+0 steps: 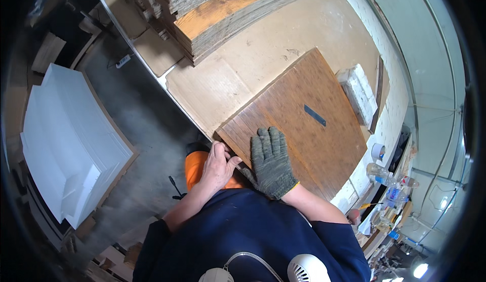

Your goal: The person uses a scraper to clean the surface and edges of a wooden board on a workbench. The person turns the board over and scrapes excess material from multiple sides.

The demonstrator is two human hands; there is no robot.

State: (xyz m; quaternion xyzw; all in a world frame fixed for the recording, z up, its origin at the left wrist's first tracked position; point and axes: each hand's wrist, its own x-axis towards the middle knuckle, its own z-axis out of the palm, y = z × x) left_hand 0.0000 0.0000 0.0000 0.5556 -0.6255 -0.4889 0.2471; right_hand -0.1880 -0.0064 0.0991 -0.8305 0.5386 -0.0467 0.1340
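One wood-grain panel point(298, 140) lies on cardboard point(334, 23), likely stiff and fairly heavy, best held by opposite edges; gloved right hand point(272, 160) flat on it; left hand point(217, 165) at its edge, pinch unclear.

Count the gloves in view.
1: a grey-green glove on the right hand, resting on the brown board. The left hand is bare. More could be hidden in the dark, cluttered edges.

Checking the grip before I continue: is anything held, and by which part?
The left hand is at the near edge of the brown panel; hold unclear. The right hand lies palm-down on it.
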